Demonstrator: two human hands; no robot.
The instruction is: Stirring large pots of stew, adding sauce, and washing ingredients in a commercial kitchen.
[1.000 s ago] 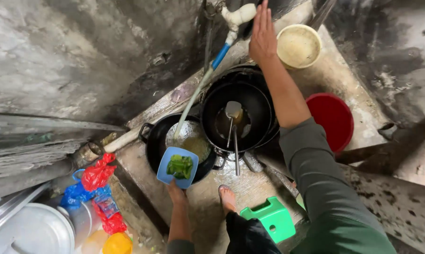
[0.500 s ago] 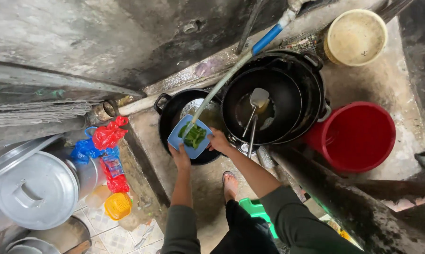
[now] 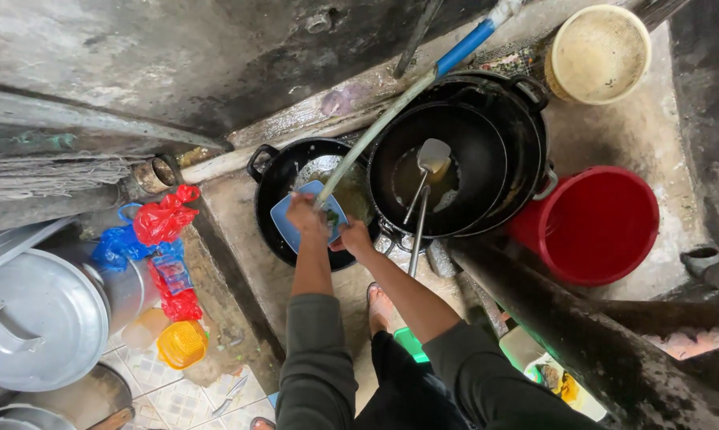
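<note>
A square blue plate (image 3: 284,219) is held over a small black wok (image 3: 268,191) with two handles. My left hand (image 3: 305,216) lies across the plate's face and grips it. My right hand (image 3: 353,237) holds the plate's lower right edge. A pale hose (image 3: 375,131) with a blue section comes down from the upper right and ends at the plate. Something green shows faintly between my hands; I cannot tell what it is.
A larger black wok (image 3: 479,135) with a metal ladle (image 3: 429,159) sits right of the small one. A red bucket (image 3: 598,223) and a cream bucket (image 3: 598,52) stand to the right. At left are a metal pot lid (image 3: 33,318), red and blue bags (image 3: 160,219) and a yellow basket (image 3: 180,342).
My right hand came down from the tap at the top to the plate's edge. My left hand shifted from under the plate onto its face, covering the green thing.
</note>
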